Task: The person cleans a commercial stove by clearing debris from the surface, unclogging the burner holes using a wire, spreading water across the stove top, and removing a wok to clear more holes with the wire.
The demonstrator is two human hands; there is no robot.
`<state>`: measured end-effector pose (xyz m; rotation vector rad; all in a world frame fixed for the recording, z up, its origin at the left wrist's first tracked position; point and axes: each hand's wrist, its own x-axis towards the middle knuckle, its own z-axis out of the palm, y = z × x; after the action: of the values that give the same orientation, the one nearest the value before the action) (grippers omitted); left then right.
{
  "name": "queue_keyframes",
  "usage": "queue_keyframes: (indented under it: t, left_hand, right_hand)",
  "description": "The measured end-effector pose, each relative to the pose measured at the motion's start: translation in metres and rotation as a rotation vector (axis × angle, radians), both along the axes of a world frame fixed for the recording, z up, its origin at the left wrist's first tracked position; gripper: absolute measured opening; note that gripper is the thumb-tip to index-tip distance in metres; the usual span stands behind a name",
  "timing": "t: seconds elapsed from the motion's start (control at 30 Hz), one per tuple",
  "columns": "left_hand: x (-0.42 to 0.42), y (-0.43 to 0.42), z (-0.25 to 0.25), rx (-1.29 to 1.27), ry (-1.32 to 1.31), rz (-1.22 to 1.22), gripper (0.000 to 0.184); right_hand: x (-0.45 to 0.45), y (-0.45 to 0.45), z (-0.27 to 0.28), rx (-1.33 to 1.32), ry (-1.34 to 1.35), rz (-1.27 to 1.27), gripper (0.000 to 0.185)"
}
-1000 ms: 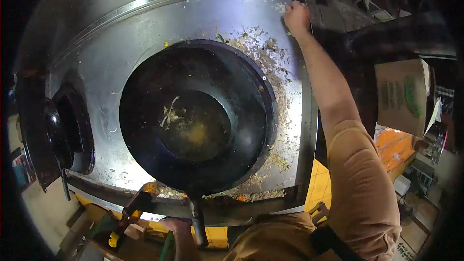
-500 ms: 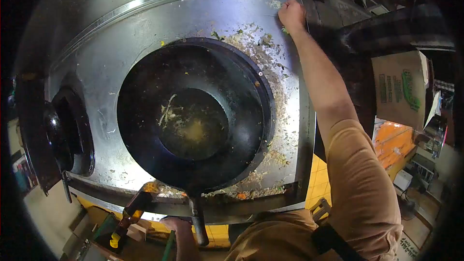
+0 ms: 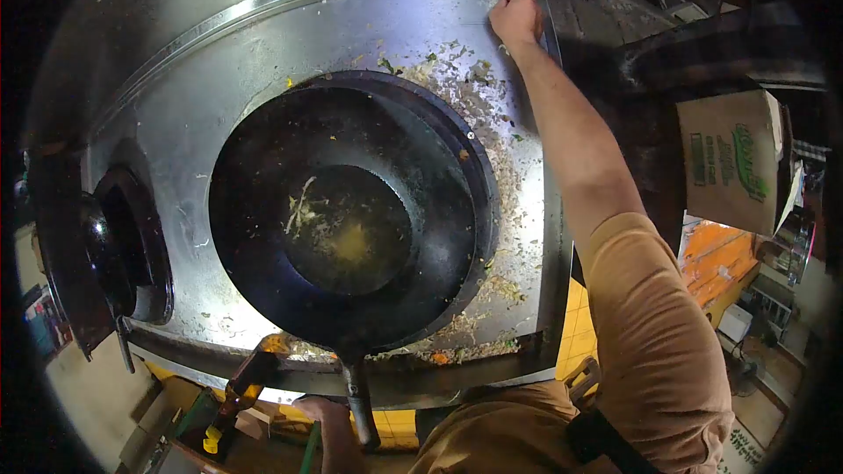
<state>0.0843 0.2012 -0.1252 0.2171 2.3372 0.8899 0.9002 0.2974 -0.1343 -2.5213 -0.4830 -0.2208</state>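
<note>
My right hand [image 3: 516, 17] is closed, knuckles up, at the back right corner of the steel cooktop [image 3: 189, 171]. Whatever its curled fingers hold, if anything, is hidden. My left hand [image 3: 321, 408] is low at the cooktop's front edge, just left of the wok handle [image 3: 358, 399]; its fingers are mostly out of sight. A large dark wok [image 3: 263, 211] sits between my hands, with a little cloudy liquid and a few pale shreds in its bottom. Food scraps [image 3: 474, 92] are scattered on the steel along the wok's right side.
A second dark wok [image 3: 158, 250] stands at the left. An amber bottle with a yellow cap [image 3: 241, 386] leans at the front edge. Beyond the cooktop's right side are a cardboard box [image 3: 729, 158] and an orange surface [image 3: 716, 259].
My right hand has shifted slightly left and now covers the spot where pale scraps lay beside it. My left hand and the wok look nearly unchanged.
</note>
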Motion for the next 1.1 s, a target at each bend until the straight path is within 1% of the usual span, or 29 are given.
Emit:
queue_keyframes:
  t: [0.17,0.23,0.47,0.67,0.77,0.87,0.97,1.03,1.1]
  left_hand:
    - [0.002,0.002,-0.002,-0.004,0.007,-0.008,0.046]
    - [0.002,0.002,-0.002,-0.003,0.003,-0.007,0.046]
    - [0.003,0.002,-0.002,-0.011,0.007,-0.001,0.046]
    - [0.002,0.001,-0.002,-0.011,0.009,0.002,0.047]
    - [0.001,0.000,-0.003,-0.011,0.006,-0.001,0.047]
    - [0.001,0.001,-0.002,-0.016,0.000,-0.001,0.047]
    - [0.000,0.001,-0.002,-0.008,0.003,-0.001,0.047]
    - [0.001,0.001,-0.002,-0.010,0.002,-0.003,0.047]
    - [0.001,0.000,-0.002,-0.009,0.001,0.000,0.047]
  right_hand:
    - [0.000,0.001,-0.003,-0.011,-0.003,-0.010,0.018]
    - [0.002,0.001,-0.005,0.036,-0.028,0.012,0.019]
    - [-0.001,-0.001,-0.003,0.046,-0.022,0.018,0.019]
    - [0.000,0.000,-0.005,0.061,-0.078,0.022,0.018]
    - [0.000,0.000,-0.004,0.045,-0.049,0.035,0.017]
    - [-0.002,0.001,-0.002,0.044,-0.082,0.019,0.017]
    - [-0.001,0.004,-0.001,-0.024,-0.034,0.016,0.018]
    - [0.006,0.010,-0.005,-0.054,-0.121,0.092,0.018]
    - [0.011,0.016,-0.010,-0.054,-0.099,0.080,0.019]
